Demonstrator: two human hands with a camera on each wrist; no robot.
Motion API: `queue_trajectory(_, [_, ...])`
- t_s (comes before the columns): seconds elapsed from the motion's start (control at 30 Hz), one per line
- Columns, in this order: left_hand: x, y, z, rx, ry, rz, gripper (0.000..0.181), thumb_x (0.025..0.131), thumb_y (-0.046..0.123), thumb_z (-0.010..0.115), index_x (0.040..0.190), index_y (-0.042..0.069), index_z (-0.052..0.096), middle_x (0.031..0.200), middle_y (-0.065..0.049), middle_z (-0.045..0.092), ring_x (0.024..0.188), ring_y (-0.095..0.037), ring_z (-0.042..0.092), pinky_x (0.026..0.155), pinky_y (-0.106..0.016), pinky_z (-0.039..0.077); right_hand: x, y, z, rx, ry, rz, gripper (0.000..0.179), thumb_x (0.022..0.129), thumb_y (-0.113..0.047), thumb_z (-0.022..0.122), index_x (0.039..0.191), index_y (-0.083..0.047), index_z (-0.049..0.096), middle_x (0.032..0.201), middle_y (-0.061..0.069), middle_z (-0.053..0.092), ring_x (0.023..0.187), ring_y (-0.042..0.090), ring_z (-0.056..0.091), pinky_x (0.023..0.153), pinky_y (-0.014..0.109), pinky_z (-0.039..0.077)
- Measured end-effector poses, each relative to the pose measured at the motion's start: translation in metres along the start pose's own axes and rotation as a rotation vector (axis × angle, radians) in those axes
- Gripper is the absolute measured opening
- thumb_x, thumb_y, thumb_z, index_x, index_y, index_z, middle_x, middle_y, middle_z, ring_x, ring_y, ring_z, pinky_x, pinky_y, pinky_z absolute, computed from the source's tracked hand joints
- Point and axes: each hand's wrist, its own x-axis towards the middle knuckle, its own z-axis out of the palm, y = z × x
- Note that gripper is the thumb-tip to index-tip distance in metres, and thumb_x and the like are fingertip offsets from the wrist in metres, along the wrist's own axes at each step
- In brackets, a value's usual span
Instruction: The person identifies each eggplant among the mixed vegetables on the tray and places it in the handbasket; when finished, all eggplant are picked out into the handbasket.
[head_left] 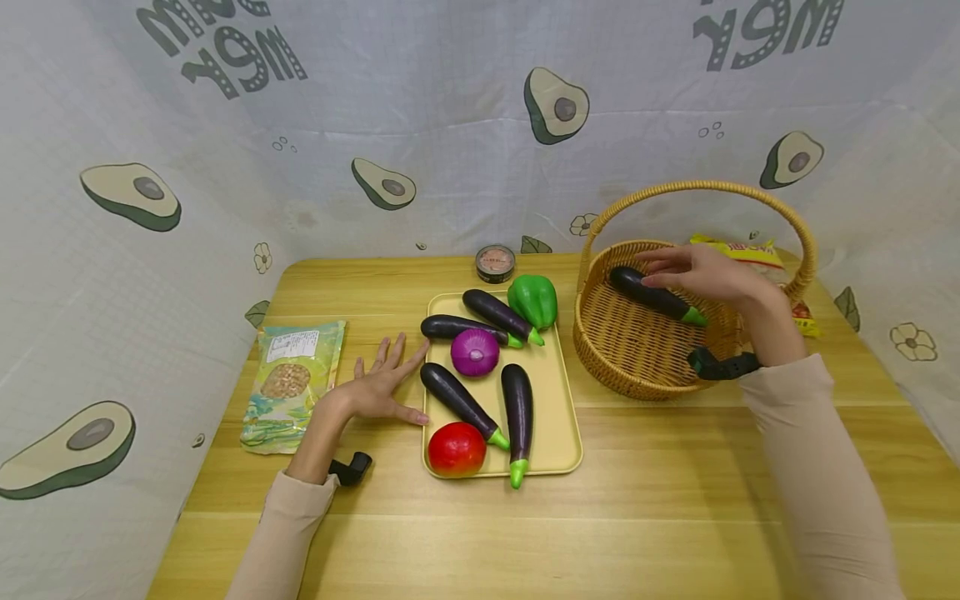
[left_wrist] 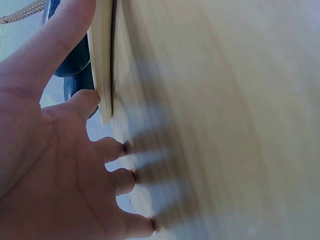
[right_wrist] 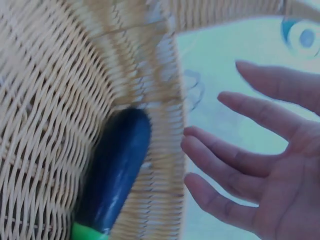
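Note:
My left hand lies spread at the left edge of a yellow tray, fingertips down on the table and thumb at the rim. On the tray are several eggplants, a purple onion, a green bell pepper and a red tomato-like fruit. One eggplant's green end reaches past the front rim. Over the wicker basket hovers my right hand, fingers loosely extended and holding nothing. Below it, inside the basket, lies another eggplant, apart from the fingers in the right wrist view.
A round tin stands behind the tray. Left of my left hand lies a green-yellow food pouch. Yellow packets sit behind and right of the basket, whose tall handle arches above it. Patterned cloth hangs around the table.

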Motion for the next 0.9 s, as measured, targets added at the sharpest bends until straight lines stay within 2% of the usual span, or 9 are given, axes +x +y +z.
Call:
queue_trajectory(0.1, [-0.001, 0.000, 0.000, -0.008, -0.002, 0.002, 0.125, 0.078, 0.067, 0.079, 0.166, 0.037, -0.004, 0.171, -0.011, -0.027, 0.157, -0.036, -0.030, 0.117, -0.079, -0.014, -0.011, -0.014, 0.009, -0.037, 0.011, -0.055, 0.055, 0.109, -0.029, 0.055, 0.157, -0.006, 0.042, 0.157, 0.024, 0.049, 0.139, 0.039, 0.052, 0.100, 0.035, 0.052])
queue_trajectory(0.17, [-0.001, 0.000, 0.000, -0.012, 0.001, 0.008, 0.125, 0.078, 0.069, 0.079, 0.166, 0.037, -0.003, 0.171, -0.012, -0.026, 0.157, -0.037, -0.030, 0.117, -0.079, -0.014, -0.019, -0.021, 0.017, -0.043, 0.014, -0.111, 0.055, 0.108, -0.027, 0.056, 0.158, -0.008, 0.042, 0.155, 0.021, 0.051, 0.136, 0.029, 0.056, 0.097, 0.024, 0.052])
queue_trajectory(0.23, [-0.002, 0.000, -0.001, -0.017, 0.005, 0.016, 0.125, 0.077, 0.070, 0.078, 0.166, 0.038, -0.003, 0.171, -0.014, -0.025, 0.157, -0.038, -0.029, 0.117, -0.079, -0.014, -0.025, -0.028, 0.026, -0.030, 0.020, -0.170, 0.053, 0.108, -0.023, 0.057, 0.158, -0.011, 0.044, 0.154, 0.017, 0.053, 0.130, 0.013, 0.060, 0.093, 0.015, 0.051])
queue_trajectory(0.3, [-0.003, 0.000, -0.002, -0.034, 0.009, 0.029, 0.125, 0.077, 0.072, 0.078, 0.166, 0.038, -0.002, 0.172, -0.016, -0.024, 0.157, -0.040, -0.028, 0.115, -0.081, -0.015, -0.031, -0.035, 0.035, -0.029, 0.016, -0.232, 0.053, 0.107, -0.021, 0.058, 0.158, -0.013, 0.044, 0.154, 0.015, 0.054, 0.126, 0.004, 0.060, 0.092, 0.012, 0.050])
queue_trajectory(0.4, [-0.005, 0.004, -0.004, -0.052, 0.005, 0.036, 0.124, 0.077, 0.072, 0.078, 0.167, 0.036, 0.000, 0.171, -0.018, -0.023, 0.157, -0.042, -0.027, 0.114, -0.082, -0.015, -0.038, -0.045, 0.049, -0.031, -0.002, -0.293, 0.053, 0.107, -0.021, 0.059, 0.158, -0.015, 0.045, 0.155, 0.014, 0.054, 0.128, 0.010, 0.059, 0.095, 0.019, 0.051])
queue_trajectory(0.5, [-0.008, 0.009, -0.007, -0.052, -0.011, 0.025, 0.123, 0.080, 0.066, 0.079, 0.168, 0.032, 0.000, 0.171, -0.019, -0.023, 0.157, -0.043, -0.027, 0.114, -0.082, -0.014, -0.044, -0.055, 0.064, -0.045, -0.015, -0.343, 0.054, 0.106, -0.023, 0.060, 0.158, -0.017, 0.045, 0.157, 0.012, 0.051, 0.136, 0.028, 0.055, 0.104, 0.037, 0.051])
queue_trajectory(0.63, [-0.009, 0.014, -0.010, -0.033, -0.026, 0.007, 0.120, 0.083, 0.056, 0.081, 0.168, 0.027, 0.000, 0.171, -0.020, -0.023, 0.157, -0.044, -0.026, 0.115, -0.081, -0.012, -0.047, -0.062, 0.088, -0.034, -0.042, -0.388, 0.054, 0.105, -0.025, 0.062, 0.156, -0.016, 0.047, 0.158, 0.009, 0.050, 0.143, 0.034, 0.050, 0.112, 0.059, 0.044])
queue_trajectory(0.9, [-0.010, 0.014, -0.010, -0.048, -0.022, 0.021, 0.121, 0.083, 0.056, 0.082, 0.168, 0.026, 0.002, 0.171, -0.023, -0.022, 0.156, -0.046, -0.026, 0.115, -0.081, -0.014, -0.045, -0.070, 0.142, -0.018, -0.109, -0.432, 0.058, 0.103, -0.031, 0.066, 0.155, -0.015, 0.048, 0.158, 0.014, 0.049, 0.143, 0.041, 0.048, 0.111, 0.064, 0.045])
